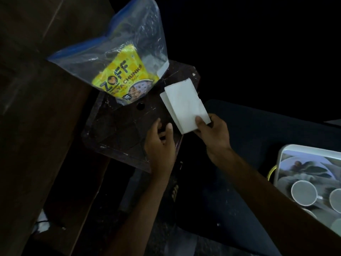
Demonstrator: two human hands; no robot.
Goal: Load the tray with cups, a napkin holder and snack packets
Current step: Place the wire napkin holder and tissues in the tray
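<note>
Right hand (208, 130) pinches napkin stack (184, 106), arm outstretched; left hand (160, 141) on dark stand (114, 126), grip unclear.

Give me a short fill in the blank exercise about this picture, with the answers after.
The napkins are gripped by the ____ hand.
The yellow packet lies inside a clear ____.
The cups stand on a white ____.
Missing words: right, bag, tray.

plastic bag (118, 58) crowding stool's (114, 130) far end, near half bare
</note>
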